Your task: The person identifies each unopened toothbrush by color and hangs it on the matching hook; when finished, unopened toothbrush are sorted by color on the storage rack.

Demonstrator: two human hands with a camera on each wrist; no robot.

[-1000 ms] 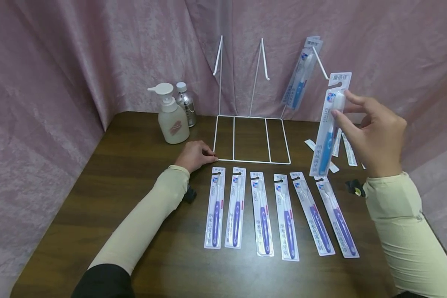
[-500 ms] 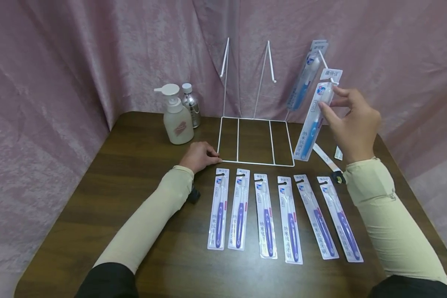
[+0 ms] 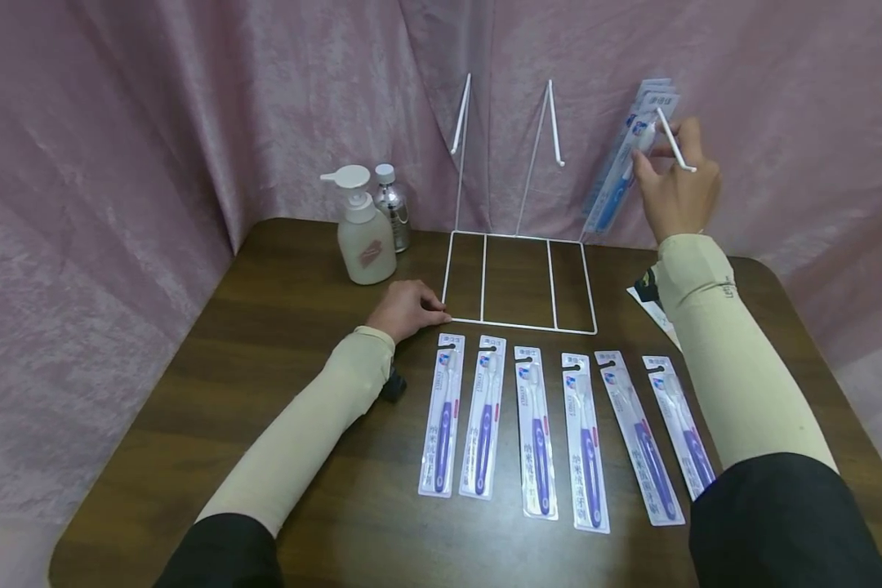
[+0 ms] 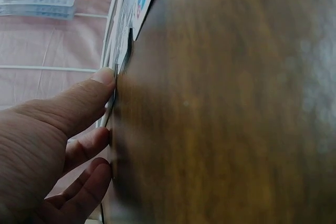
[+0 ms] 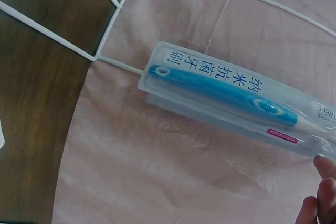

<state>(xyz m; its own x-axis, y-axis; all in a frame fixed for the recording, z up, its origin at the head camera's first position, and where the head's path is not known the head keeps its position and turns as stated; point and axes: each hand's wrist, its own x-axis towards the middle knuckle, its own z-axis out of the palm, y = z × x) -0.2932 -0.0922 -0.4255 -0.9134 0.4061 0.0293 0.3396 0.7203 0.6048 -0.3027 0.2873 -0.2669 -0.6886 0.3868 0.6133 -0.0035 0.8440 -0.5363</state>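
Far right, my right hand point(image 3: 679, 192) pinches the upper part of a packaged blue toothbrush point(image 3: 617, 196), which hangs on the right hook point(image 3: 674, 139) of a white wire rack point(image 3: 518, 326). Behind it more blue toothbrush packs hang on the same hook. The right wrist view shows the blue handle point(image 5: 226, 93) through clear plastic, with the fingertips point(image 5: 326, 167) at the pack's edge. At the rack's front left corner, my left hand point(image 3: 406, 310) holds the base wire between thumb and fingers. Several packaged purple toothbrushes point(image 3: 540, 457) lie in a row before the rack.
A pump bottle point(image 3: 367, 245) and a silver bottle point(image 3: 393, 208) stand left of the rack. The left hook point(image 3: 461, 114) and middle hook point(image 3: 554, 122) carry nothing. A white strip point(image 3: 654, 314) lies partly under the right forearm. Pink curtain point(image 3: 301, 98) hangs behind.
My right hand has moved left and back with the blue toothbrush, whose card slid over the right hook and back against the others. The left hand stays at the rack corner; the view shifted slightly.
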